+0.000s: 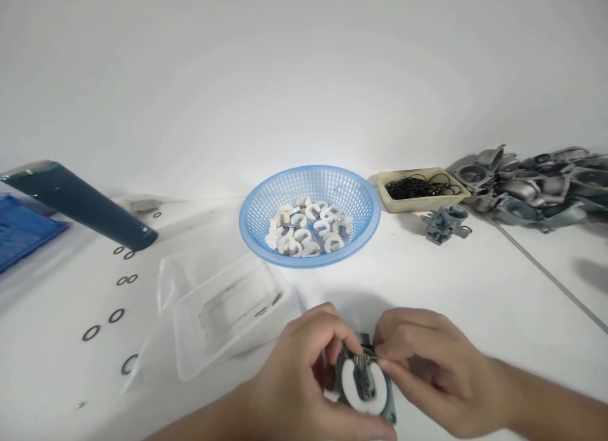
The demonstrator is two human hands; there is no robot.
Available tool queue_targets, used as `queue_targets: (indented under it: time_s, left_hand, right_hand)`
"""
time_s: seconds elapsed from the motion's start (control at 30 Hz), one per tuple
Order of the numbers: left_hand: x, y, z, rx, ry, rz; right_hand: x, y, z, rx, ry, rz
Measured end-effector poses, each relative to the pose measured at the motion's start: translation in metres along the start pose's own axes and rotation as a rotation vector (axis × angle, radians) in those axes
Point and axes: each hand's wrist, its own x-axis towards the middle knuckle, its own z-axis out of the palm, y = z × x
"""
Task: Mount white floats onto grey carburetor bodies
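Low in the middle of the head view, both my hands close on one small assembly. My left hand [297, 381] wraps its fingers round a grey metal part [390, 408] that carries a white horseshoe-shaped plastic piece [350, 381]. My right hand [427, 371] pinches at the top of that white piece, where a small metal pin or hinge shows. A blue mesh basket [361, 187] behind the hands holds several more white horseshoe pieces [308, 229].
A clear plastic tray [190, 327] lies left of my hands, with black O-rings [91, 332] scattered beyond it. A dark blue bottle [80, 203] lies at far left. A beige tray of black rings [418, 189], one grey casting [444, 224] and a heap of castings [532, 184] sit at right.
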Motion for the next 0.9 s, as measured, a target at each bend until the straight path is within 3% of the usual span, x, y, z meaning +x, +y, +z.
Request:
queue_targets:
  time_s: [0.23, 0.47, 0.73, 0.9]
  left_hand:
    - [0.0, 0.004, 0.0, 0.078, -0.021, 0.052]
    - [0.001, 0.008, 0.0, 0.142, 0.015, 0.137]
    - [-0.001, 0.006, 0.001, 0.084, -0.008, 0.072]
    - [-0.001, 0.006, 0.001, -0.025, -0.034, -0.08]
  right_hand:
    - [0.005, 0.001, -0.01, -0.092, -0.02, -0.116]
    - [0.004, 0.003, -0.012, -0.091, -0.039, -0.109]
    - [0.003, 0.003, -0.011, -0.076, -0.035, -0.1]
    - [0.002, 0.001, -0.012, -0.05, -0.042, -0.075]
